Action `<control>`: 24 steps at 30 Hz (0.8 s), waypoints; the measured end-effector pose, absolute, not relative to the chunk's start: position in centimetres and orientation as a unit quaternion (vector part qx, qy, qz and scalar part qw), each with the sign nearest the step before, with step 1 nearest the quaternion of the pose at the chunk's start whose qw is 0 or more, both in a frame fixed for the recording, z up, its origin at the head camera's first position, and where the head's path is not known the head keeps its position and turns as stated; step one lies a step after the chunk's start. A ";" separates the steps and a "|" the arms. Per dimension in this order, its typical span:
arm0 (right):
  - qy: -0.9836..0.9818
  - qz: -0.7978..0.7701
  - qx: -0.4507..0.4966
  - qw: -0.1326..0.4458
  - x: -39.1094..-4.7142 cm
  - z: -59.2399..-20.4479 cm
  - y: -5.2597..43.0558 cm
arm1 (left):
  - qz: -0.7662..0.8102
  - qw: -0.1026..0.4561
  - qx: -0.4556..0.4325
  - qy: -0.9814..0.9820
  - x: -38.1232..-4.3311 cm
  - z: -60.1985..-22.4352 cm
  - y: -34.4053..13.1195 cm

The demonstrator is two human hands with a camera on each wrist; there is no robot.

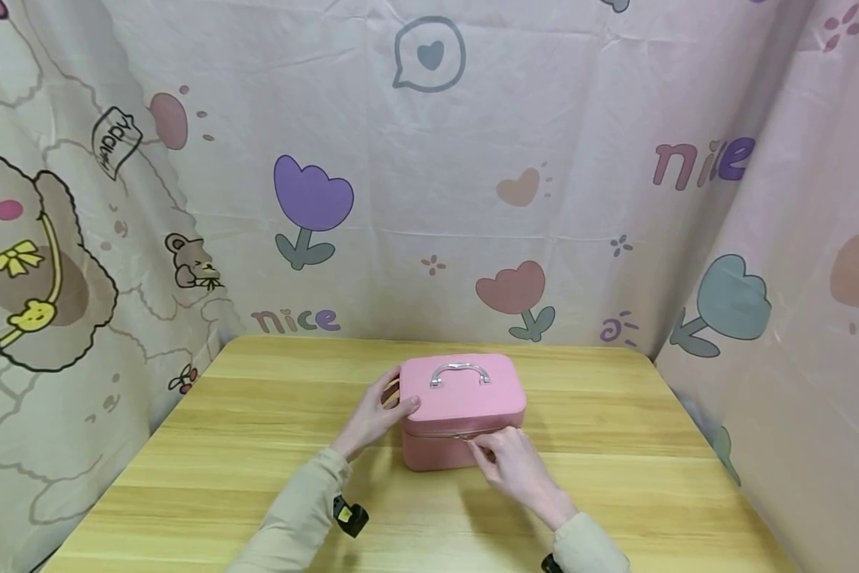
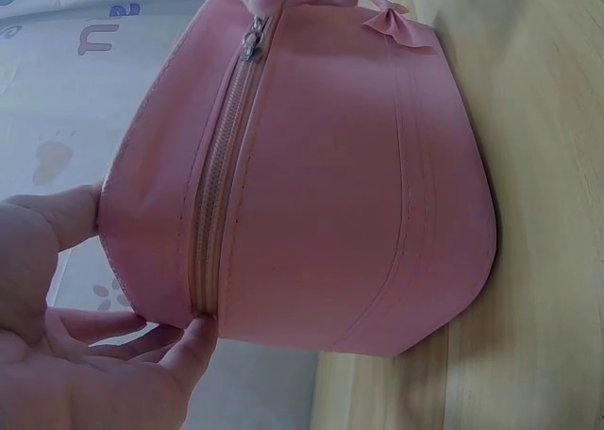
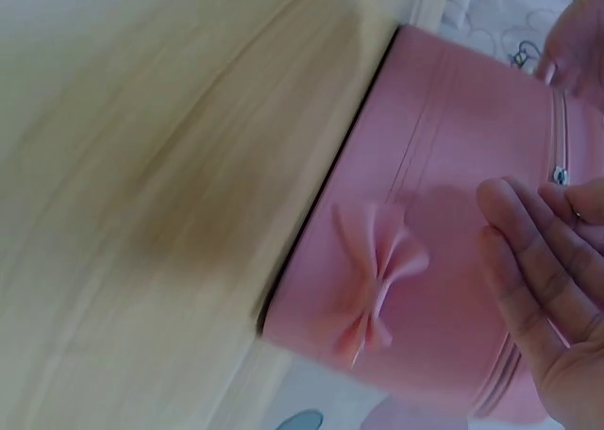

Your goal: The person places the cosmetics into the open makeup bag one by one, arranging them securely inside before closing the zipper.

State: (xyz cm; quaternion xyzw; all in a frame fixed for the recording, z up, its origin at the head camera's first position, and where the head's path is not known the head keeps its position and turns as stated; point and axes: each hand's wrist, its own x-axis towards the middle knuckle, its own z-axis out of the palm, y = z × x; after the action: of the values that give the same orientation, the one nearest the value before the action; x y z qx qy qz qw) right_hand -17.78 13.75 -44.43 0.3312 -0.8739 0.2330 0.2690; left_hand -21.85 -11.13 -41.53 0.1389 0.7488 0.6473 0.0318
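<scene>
A pink cosmetic case point(image 1: 439, 454) stands upright on the table, its lid down and a silver handle point(image 1: 461, 368) on top. My left hand point(image 1: 379, 414) grips the case's left end, thumb on the lid and fingertips by the end of the front zipper point(image 2: 215, 185). At the front, the fingers of my right hand point(image 1: 517, 469) pinch at the silver zipper pull point(image 2: 253, 45). The slider point(image 3: 560, 175) shows just beside those fingertips in the right wrist view. Below it on the front wall is a pink bow point(image 3: 377, 277).
The wooden table point(image 1: 257, 461) extends around the case on every side. A printed curtain point(image 1: 415, 159) hangs behind the table and along both sides. A black wrist camera point(image 1: 350, 516) sits below my left hand.
</scene>
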 end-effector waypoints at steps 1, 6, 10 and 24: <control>-0.875 0.236 0.329 0.265 -17.8 -44.4 14.0 | 0.648 0.033 0.137 0.749 -21.8 -41.5 -11.1; -0.886 0.247 0.313 0.236 -17.6 -44.2 15.5 | 0.646 0.034 0.137 0.750 -21.9 -41.5 -11.2; -0.898 0.247 0.290 0.220 -17.5 -44.1 17.0 | 0.644 0.033 0.139 0.752 -21.9 -41.5 -11.2; -0.910 0.264 0.260 0.188 -17.6 -44.0 19.2 | 0.614 0.004 0.136 0.777 -21.5 -41.5 -10.9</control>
State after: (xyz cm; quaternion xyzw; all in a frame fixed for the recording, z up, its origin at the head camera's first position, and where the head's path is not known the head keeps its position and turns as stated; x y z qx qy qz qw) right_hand -17.57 19.25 -43.98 0.2599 -0.9098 0.2636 0.1877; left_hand -21.53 -10.94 -41.50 0.1363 0.7773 0.6142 0.0040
